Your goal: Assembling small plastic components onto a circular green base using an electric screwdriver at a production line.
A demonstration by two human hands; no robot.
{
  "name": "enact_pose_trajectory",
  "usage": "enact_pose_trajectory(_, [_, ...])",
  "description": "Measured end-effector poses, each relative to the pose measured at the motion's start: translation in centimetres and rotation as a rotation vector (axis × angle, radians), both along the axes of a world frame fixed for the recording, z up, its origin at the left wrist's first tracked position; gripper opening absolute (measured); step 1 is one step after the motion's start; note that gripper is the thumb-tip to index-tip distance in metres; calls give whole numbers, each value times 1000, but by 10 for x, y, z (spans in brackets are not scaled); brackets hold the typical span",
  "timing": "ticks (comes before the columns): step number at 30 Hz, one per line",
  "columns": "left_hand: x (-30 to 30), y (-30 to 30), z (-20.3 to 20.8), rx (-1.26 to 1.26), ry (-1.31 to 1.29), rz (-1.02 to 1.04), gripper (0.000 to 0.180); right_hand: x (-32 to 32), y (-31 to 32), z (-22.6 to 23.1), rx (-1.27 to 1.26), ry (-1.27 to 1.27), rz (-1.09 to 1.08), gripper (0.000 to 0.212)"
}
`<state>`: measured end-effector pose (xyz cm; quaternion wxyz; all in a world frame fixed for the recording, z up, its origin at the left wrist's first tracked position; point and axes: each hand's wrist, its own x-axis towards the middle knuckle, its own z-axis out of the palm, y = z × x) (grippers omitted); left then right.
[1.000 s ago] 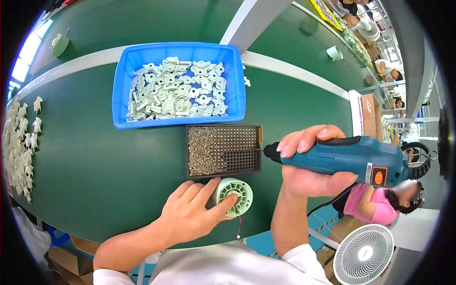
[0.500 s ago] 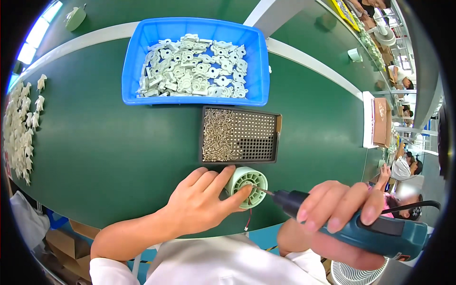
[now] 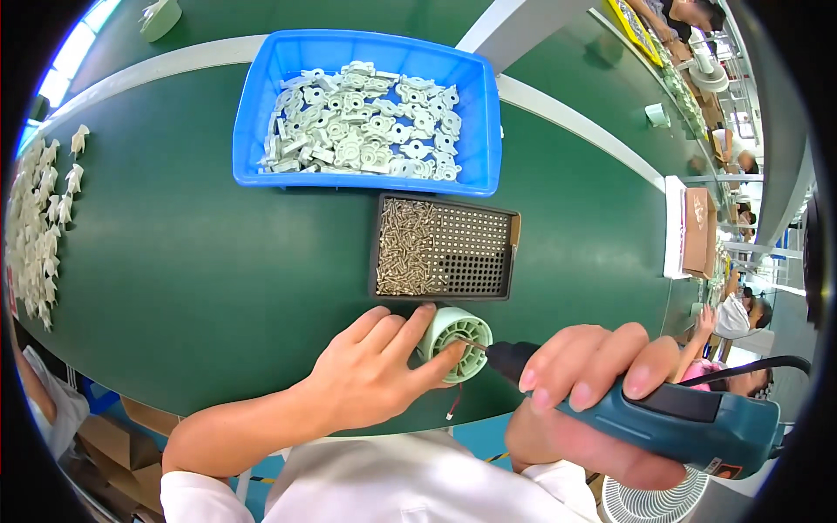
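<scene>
My left hand [image 3: 377, 366] is wrapped round a pale green round housing [image 3: 472, 332] lying on its side, its ribbed end turned toward the right. The thumb reaches over the rim to the ribbed centre. A thin wire with a small white plug hangs below the housing. In my right hand [image 3: 602, 392] is a teal and black electric screwdriver [image 3: 697, 427], its cord trailing off to the right. The thin bit points left and its tip sits inside the housing's open end, beside my thumb. What the tip touches is hidden.
Just beyond the housing stands a black screw tray [image 3: 510, 253] with loose screws and a grid of holes. Behind it, a blue bin [image 3: 366, 185] holds many pale plastic parts. Small pale pieces [image 3: 39, 227] cover the far left. A cardboard box [image 3: 700, 231] stands right; co-workers sit beyond.
My right hand and the electric screwdriver have moved left, bringing the bit deeper into the housing. My left hand keeps its hold; the whole view has shifted slightly.
</scene>
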<state>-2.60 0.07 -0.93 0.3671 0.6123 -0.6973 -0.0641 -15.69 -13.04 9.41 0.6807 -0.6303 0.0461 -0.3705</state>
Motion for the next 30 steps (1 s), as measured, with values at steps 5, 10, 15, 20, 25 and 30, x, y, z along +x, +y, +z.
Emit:
enact_pose_trajectory(5, [-2, -1, 1, -13, -29, 19, 43, 2, 3, -6, -47, -17, -1, 66])
enact_pose_trajectory(10, [-1, 2, 1, -13, -19, -4, 40, 1, 4, -11, -37, -40, -2, 70])
enact_pose_trajectory(15, [-2, 2, 2, -5, -9, -33, 38, -1, 8, -10, 10, -25, -41, 69])
enact_pose_trajectory(20, [-1, 3, 0, -17, 4, -18, 40, -5, 0, -8, -48, -50, 33, 66])
enact_pose_trajectory(25, [4, 3, 12, -22, 19, -22, 44, -31, -25, 25, 173, -185, -207, 57])
enact_pose_trajectory(30, [55, -7, 60, -21, 122, 71, 49, -57, -59, -16, 330, 463, -686, 47])
